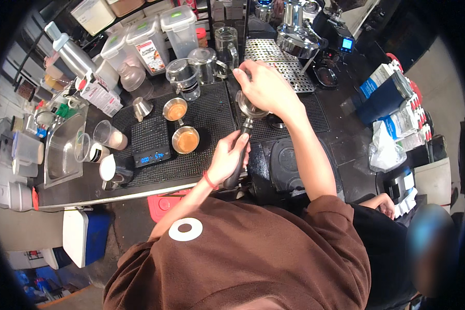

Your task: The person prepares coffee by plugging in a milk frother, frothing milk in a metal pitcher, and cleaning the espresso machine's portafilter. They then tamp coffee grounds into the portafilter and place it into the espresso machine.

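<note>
My left hand (pixel 229 157) is closed around the black handle of an espresso portafilter (pixel 248 123), which points away from me. Above the portafilter's metal basket, my right hand (pixel 261 83) grips a dark-topped tool that is mostly hidden under the palm. Two small steel cups (pixel 186 140) of brown coffee stand left of my left hand on a black rubber mat (pixel 211 112). Beside them lies a black digital scale (pixel 151 141) with a lit display. A small steel cup (pixel 142 108) rests tilted at its far edge. A pitcher of white liquid (pixel 108 168) stands nearer me.
Glass pitchers (pixel 182 75) and lidded plastic containers (pixel 147 42) line the back. An espresso machine's drip tray (pixel 290 71) lies beyond my right hand. At the left are plastic cups (pixel 112 135) and a steel sink (pixel 64 155). Another person's hand (pixel 385 205) is at the right.
</note>
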A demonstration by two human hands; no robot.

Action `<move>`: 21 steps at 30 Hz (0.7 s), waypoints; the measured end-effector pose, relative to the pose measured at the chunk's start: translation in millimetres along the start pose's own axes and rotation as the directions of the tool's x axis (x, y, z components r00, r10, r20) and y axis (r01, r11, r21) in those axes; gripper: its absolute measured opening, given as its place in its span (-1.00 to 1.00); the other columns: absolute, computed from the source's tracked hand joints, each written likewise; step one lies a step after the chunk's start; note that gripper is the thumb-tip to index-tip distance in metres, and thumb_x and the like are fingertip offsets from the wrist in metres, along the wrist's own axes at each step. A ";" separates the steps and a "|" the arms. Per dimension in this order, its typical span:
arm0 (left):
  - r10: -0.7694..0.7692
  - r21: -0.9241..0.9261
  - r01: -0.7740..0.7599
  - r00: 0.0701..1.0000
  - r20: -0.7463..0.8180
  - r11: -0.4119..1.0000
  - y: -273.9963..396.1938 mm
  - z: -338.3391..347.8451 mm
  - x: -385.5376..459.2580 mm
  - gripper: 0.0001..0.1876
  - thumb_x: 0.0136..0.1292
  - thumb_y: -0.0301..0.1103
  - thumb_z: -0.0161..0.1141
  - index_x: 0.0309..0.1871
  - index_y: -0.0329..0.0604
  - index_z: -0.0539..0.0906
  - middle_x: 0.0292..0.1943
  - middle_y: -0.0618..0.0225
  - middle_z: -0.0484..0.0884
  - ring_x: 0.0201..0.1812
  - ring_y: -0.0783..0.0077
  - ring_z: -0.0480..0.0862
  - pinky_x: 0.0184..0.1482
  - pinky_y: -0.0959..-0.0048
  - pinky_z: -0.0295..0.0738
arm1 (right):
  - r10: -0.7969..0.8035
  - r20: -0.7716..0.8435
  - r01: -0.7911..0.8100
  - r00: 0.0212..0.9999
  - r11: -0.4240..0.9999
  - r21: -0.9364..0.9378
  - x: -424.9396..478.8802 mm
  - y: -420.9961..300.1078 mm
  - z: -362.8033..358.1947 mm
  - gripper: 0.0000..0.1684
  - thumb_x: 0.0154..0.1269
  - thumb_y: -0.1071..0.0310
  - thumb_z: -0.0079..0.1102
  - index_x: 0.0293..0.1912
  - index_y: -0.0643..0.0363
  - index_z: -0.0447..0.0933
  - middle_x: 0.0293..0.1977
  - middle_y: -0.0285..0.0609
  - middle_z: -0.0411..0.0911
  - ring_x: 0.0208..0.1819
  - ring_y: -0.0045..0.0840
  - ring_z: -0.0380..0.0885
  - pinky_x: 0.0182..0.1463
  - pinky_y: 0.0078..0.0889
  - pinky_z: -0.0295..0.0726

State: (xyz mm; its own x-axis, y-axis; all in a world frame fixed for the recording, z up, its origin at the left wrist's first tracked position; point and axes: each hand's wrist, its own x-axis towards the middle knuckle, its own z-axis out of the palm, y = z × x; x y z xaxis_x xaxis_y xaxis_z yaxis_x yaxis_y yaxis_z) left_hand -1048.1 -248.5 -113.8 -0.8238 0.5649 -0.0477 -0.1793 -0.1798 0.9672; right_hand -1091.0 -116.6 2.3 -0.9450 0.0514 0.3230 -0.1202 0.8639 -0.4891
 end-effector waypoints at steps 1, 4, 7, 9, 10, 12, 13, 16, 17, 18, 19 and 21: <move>-0.038 -0.075 0.037 0.999 -0.012 0.996 -5.0 4.4 3.5 -0.75 0.31 -0.25 -0.10 -0.38 -0.26 0.39 -0.62 0.45 0.40 -0.71 0.66 0.39 -0.69 0.66 0.33 | 0.050 0.096 -0.048 0.994 0.998 -0.029 8.0 4.0 2.0 -0.61 0.23 0.13 -0.14 -0.23 0.28 0.46 -0.26 0.09 0.49 -0.15 -0.14 0.46 -0.05 -0.20 0.40; -0.090 -0.100 0.090 0.996 0.005 0.991 -25.3 1.6 13.4 -0.74 0.31 -0.23 -0.11 -0.32 -0.28 0.40 -0.61 0.44 0.40 -0.71 0.65 0.40 -0.70 0.66 0.35 | 0.126 0.208 -0.106 0.970 0.989 -0.103 16.8 20.1 18.0 -0.59 0.23 0.11 -0.18 -0.23 0.26 0.47 -0.28 0.08 0.51 -0.15 -0.14 0.48 -0.04 -0.16 0.41; -0.203 -0.051 0.204 0.979 0.020 0.978 -50.1 -6.5 20.1 -0.71 0.31 -0.19 -0.11 -0.26 -0.29 0.41 -0.60 0.43 0.41 -0.73 0.64 0.41 -0.70 0.65 0.36 | 0.128 0.163 -0.107 0.978 0.986 -0.130 12.6 52.5 57.4 -0.59 0.22 0.10 -0.21 -0.20 0.21 0.47 -0.22 0.08 0.49 -0.11 -0.17 0.47 0.01 -0.19 0.39; -0.284 -0.036 0.284 0.959 0.005 0.958 -57.6 -7.2 18.6 -0.71 0.31 -0.19 -0.11 -0.27 -0.28 0.41 -0.61 0.43 0.40 -0.75 0.62 0.41 -0.73 0.64 0.35 | 0.200 0.257 -0.215 0.946 0.976 0.030 7.2 66.4 62.0 -0.60 0.22 0.10 -0.21 -0.16 0.16 0.47 -0.17 0.05 0.48 -0.07 -0.18 0.45 0.02 -0.21 0.38; -0.280 -0.023 0.281 0.960 0.006 0.960 -56.9 -7.9 18.8 -0.71 0.31 -0.19 -0.11 -0.27 -0.28 0.41 -0.61 0.42 0.40 -0.75 0.62 0.41 -0.73 0.64 0.35 | 0.190 0.266 -0.198 0.945 0.980 0.005 8.8 67.8 62.0 -0.60 0.22 0.11 -0.20 -0.14 0.16 0.47 -0.16 0.03 0.48 -0.06 -0.19 0.44 0.03 -0.22 0.37; -0.267 0.004 0.267 0.964 0.010 0.964 -53.4 -8.8 21.9 -0.71 0.31 -0.18 -0.11 -0.26 -0.28 0.41 -0.61 0.42 0.40 -0.76 0.61 0.41 -0.74 0.63 0.35 | 0.175 0.267 -0.174 0.948 0.984 -0.028 13.1 69.9 62.3 -0.57 0.21 0.07 -0.17 -0.10 0.15 0.46 -0.17 0.02 0.49 -0.06 -0.18 0.44 0.04 -0.22 0.36; -0.272 0.020 0.272 0.962 0.003 0.962 -53.9 -8.9 21.4 -0.71 0.31 -0.18 -0.11 -0.26 -0.28 0.41 -0.61 0.42 0.40 -0.76 0.61 0.41 -0.74 0.63 0.35 | 0.167 0.263 -0.163 0.950 0.986 -0.036 12.1 69.8 62.3 -0.56 0.20 0.06 -0.16 -0.09 0.15 0.46 -0.17 0.02 0.49 -0.06 -0.18 0.44 0.04 -0.22 0.36; -0.276 0.052 0.276 0.961 -0.006 0.960 -59.5 -10.3 19.4 -0.70 0.30 -0.17 -0.10 -0.27 -0.28 0.40 -0.62 0.41 0.39 -0.77 0.60 0.40 -0.75 0.62 0.35 | 0.055 0.158 -0.044 0.986 0.997 -0.067 0.3 67.2 63.2 -0.50 0.17 0.02 -0.09 -0.07 0.21 0.44 -0.22 0.07 0.51 -0.11 -0.17 0.47 0.01 -0.27 0.39; -0.277 0.050 0.277 0.961 -0.002 0.960 -62.9 -10.3 19.2 -0.70 0.30 -0.16 -0.10 -0.28 -0.28 0.40 -0.62 0.41 0.39 -0.77 0.60 0.40 -0.75 0.61 0.34 | 0.097 0.162 -0.090 0.982 0.995 -0.048 7.0 71.5 61.3 -0.50 0.16 0.02 -0.08 -0.07 0.20 0.43 -0.21 0.07 0.50 -0.10 -0.18 0.47 0.01 -0.28 0.38; -0.295 0.052 0.295 0.955 -0.005 0.954 -57.3 -7.4 19.1 -0.70 0.30 -0.16 -0.10 -0.28 -0.28 0.40 -0.64 0.41 0.38 -0.78 0.59 0.40 -0.76 0.60 0.34 | 0.150 0.173 -0.147 0.974 0.989 -0.026 12.1 75.1 58.2 -0.50 0.16 0.02 -0.08 -0.06 0.20 0.43 -0.20 0.07 0.50 -0.09 -0.18 0.46 0.02 -0.28 0.38; -0.310 0.031 0.309 0.951 0.004 0.950 -50.0 -6.5 22.8 -0.70 0.30 -0.16 -0.11 -0.28 -0.27 0.40 -0.66 0.42 0.37 -0.78 0.58 0.40 -0.77 0.59 0.33 | 0.202 0.185 -0.205 0.962 0.979 -0.005 13.4 76.0 56.9 -0.50 0.16 0.02 -0.07 -0.05 0.19 0.42 -0.19 0.07 0.50 -0.08 -0.18 0.45 0.03 -0.28 0.37; -0.321 0.123 0.323 0.946 -0.037 0.939 -48.8 -7.7 22.7 -0.70 0.30 -0.17 -0.11 -0.29 -0.27 0.39 -0.66 0.42 0.38 -0.79 0.59 0.39 -0.77 0.60 0.32 | 0.019 0.132 -0.002 0.991 0.992 -0.127 5.5 66.3 61.5 -0.48 0.16 0.01 -0.08 -0.02 0.20 0.41 -0.11 0.07 0.46 -0.01 -0.19 0.41 0.07 -0.27 0.33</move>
State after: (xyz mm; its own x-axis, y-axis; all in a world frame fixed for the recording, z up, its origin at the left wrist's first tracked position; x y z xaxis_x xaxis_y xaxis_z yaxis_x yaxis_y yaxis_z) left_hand -1062.2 -233.2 -164.0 -0.7423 0.5623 -0.3645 -0.3682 0.1122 0.9229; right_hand -1122.9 -89.9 -78.1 -0.9790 0.0013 0.2040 -0.0786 0.9204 -0.3830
